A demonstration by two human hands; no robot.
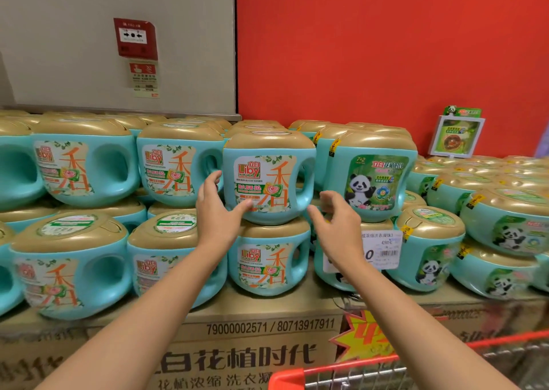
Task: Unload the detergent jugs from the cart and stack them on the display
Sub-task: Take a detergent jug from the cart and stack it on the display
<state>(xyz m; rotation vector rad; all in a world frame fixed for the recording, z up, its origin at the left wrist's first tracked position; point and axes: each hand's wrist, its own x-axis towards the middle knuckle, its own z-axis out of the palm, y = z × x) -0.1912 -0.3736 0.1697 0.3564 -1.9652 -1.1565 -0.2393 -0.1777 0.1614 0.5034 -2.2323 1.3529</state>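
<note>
**Hands: left hand (218, 208) on the top jug (269, 179), right hand (338, 220) beside it**

Both hands reach out in front of me to the same jug. I see the left hand spread wide and touching it. The thumb lies across the low front of the label, and the fingers (212, 180) rest up the jug's left side. The right hand holds nothing. Its fingers are loosely bent, and it hangs just beside the jug's low right corner, under the handle. I cannot tell if it touches the jug.

The jug is blue-green with a round gold lid. Its label has a red "Liby" mark and one big orange letter. The handle sticks out on the right. The jug stands upright in the top row, on the gold lid of a lower jug (269, 262) that looks the same.

A matching jug (178, 167) sits close on its left. A panda jug (374, 179) with a green label sits close on its right. More panda jugs go off to the right, and a white price tag (383, 248) hangs near my right wrist.

All the jugs stand on brown cardboard boxes (261, 345). The cart's red rim (356, 366) shows at the bottom right. Behind the stack is a red wall (386, 48), and a red fire alarm (135, 37) is on the grey wall to the left.
</note>
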